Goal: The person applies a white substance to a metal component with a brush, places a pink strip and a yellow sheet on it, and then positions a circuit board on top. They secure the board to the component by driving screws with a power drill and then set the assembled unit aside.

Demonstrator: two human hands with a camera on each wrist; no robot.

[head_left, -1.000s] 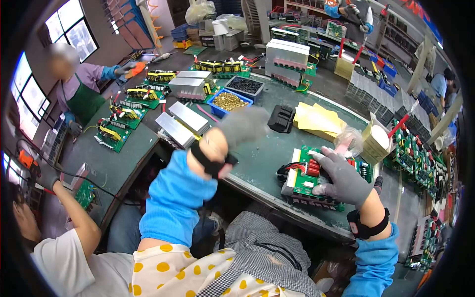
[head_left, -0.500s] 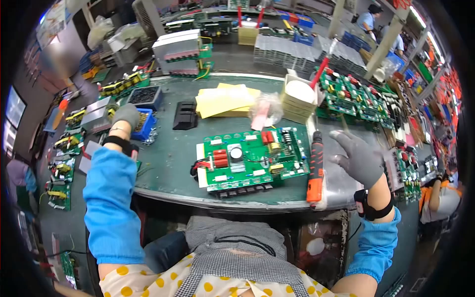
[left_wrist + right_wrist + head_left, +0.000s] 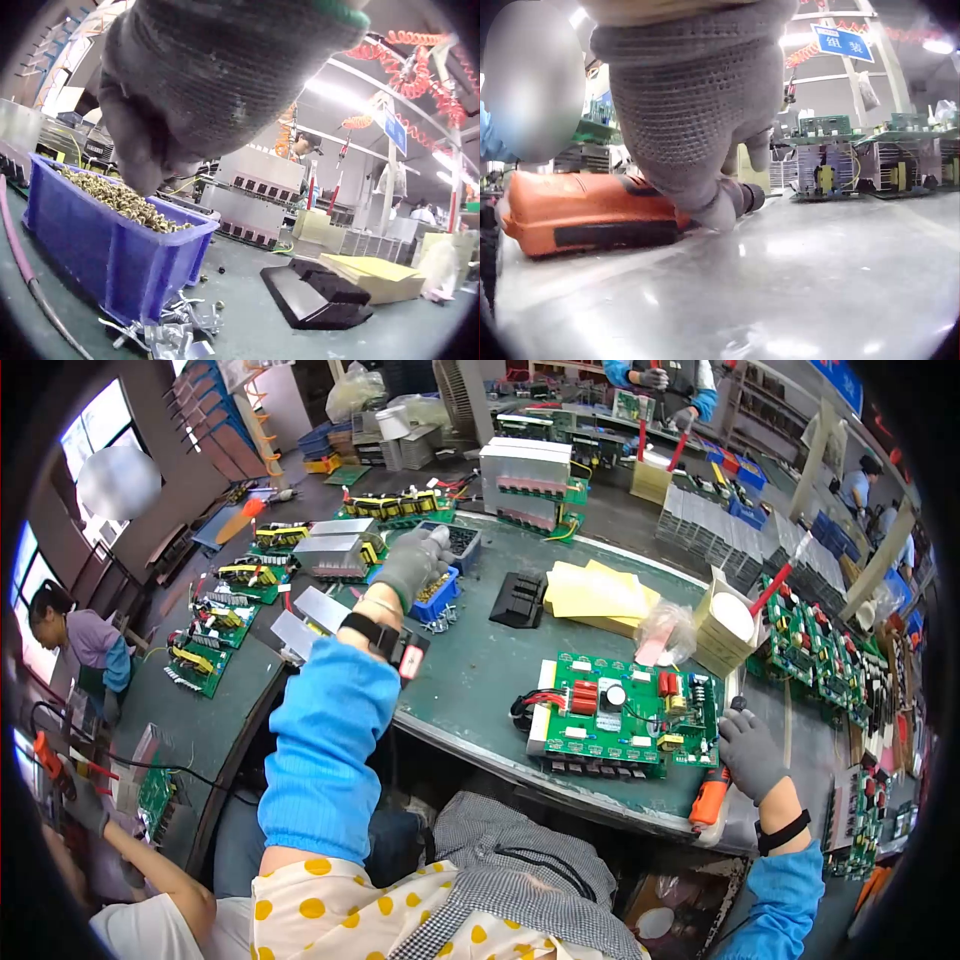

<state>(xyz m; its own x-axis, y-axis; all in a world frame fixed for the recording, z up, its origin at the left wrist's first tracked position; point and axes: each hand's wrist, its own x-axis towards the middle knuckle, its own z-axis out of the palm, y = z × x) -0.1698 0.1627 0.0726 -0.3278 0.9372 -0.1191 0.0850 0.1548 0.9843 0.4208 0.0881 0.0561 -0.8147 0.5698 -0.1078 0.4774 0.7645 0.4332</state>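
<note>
My gloved left hand is over the blue bin of brass-coloured screws, fingers bent downward. In the left wrist view its fingertips overlap the screws; I cannot tell whether they pinch any. My gloved right hand grips an orange electric screwdriver lying on the table, thumb and fingers around its dark front part. Just left of that hand lies a green circuit board with red and white components and a heat sink under it.
Behind the blue bin stands a grey bin of dark parts. A black block, yellow sheets and a plastic bag lie further right. Small metal clips lie beside the blue bin. Other people sit at the left.
The left hand swept across to the screw bin and is still there. The right hand left the circuit board and came down onto the screwdriver. The head view swung right, then back left.
</note>
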